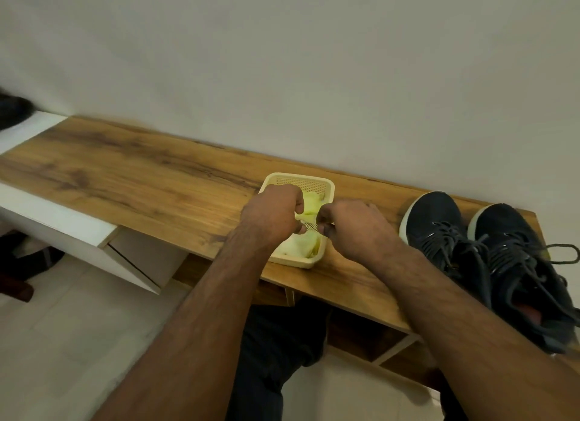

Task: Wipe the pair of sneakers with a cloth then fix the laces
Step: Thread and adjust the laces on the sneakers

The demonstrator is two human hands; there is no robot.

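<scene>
plain pale wall (314, 59) across whole top half. long wood-grain shelf (141, 175) against it, running diagonally l to r, w/ white cabinet (56, 222) at its near-left edge and open wooden cubbies (370, 342) below on r. pale tiled floor (62, 342) lower l, dark trousers (276, 358) in middle btm.

two bare forearms reaching in from btm, both over a basket. pair of dark sneakers (489, 257) on r end of shelf, side by side and touching, toes toward wall, white soles showing at toes, heels hanging over near edge; dark laces (561, 254) loose, one loop trailing off r shoe.

small cream perforated basket (314, 182) on shelf, just l of sneakers, near front edge. pale yellow-green cloth (310, 202) bunched inside it, seen at far end and at near end under the hands.

left hand (273, 210) curled knuckles-up over l side of basket, fingers closed tight, thumb and fingertips pinching cloth. right hand (354, 226) same pose on r side, fingers curled shut, tips on the cloth at basket's centre. hands nearly touching, a strip of basket mesh visible btwn them.

dark blurred item (12, 109) at far l edge, can't tell what.
</scene>
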